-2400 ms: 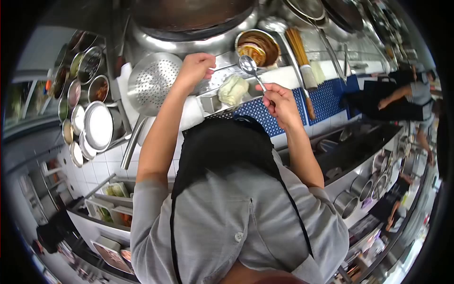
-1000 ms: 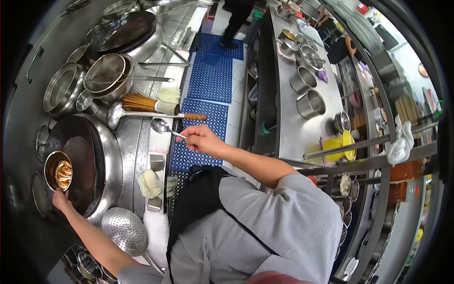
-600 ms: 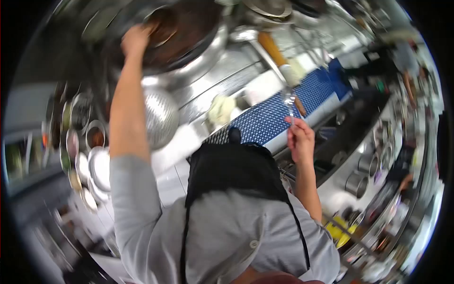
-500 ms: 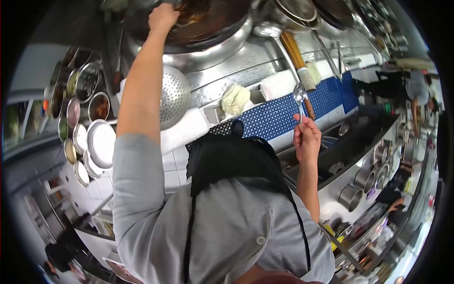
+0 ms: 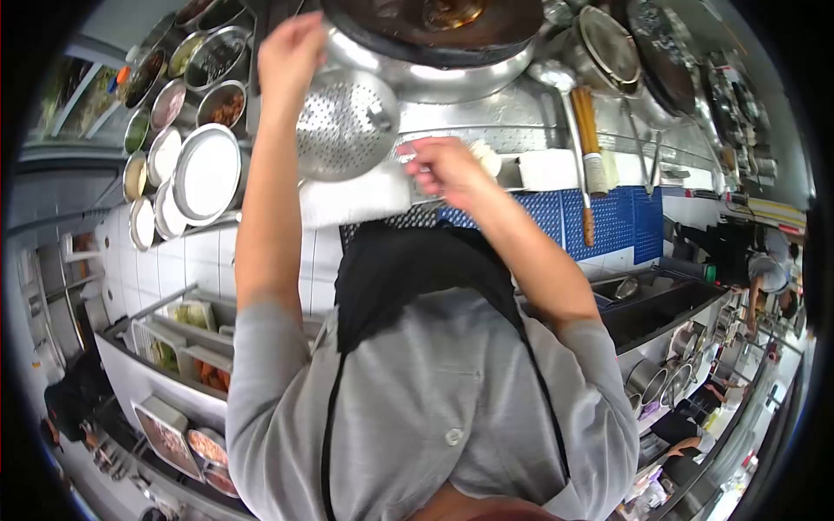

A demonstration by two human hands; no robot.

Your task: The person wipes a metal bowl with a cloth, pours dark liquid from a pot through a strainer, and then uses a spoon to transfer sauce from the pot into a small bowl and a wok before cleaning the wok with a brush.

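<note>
Blurred by motion, my left hand [image 5: 293, 54] is raised at the left side of the dark wok [image 5: 434, 42]; its fingers look curled, but I cannot make out anything in them. Brown food [image 5: 456, 12] lies in the wok. My right hand [image 5: 445, 171] reaches across in front of me, thumb and fingers pinched around a small shiny spoon [image 5: 407, 159], mostly hidden and smeared. Close by is a round perforated strainer [image 5: 347, 126], between my two hands. Beneath the strainer lies a folded white cloth [image 5: 356, 195].
Several ingredient bowls stand on the left, with a white round container [image 5: 207, 174] nearest. To the right are a long ladle [image 5: 573, 130], a bamboo brush [image 5: 591, 139] and a blue perforated mat [image 5: 608, 217]. Another person [image 5: 764, 269] stands far right.
My right hand has swung left with the spoon, from over the blue mat to beside the strainer. My left hand has come away from over the wok. The view has shifted.
</note>
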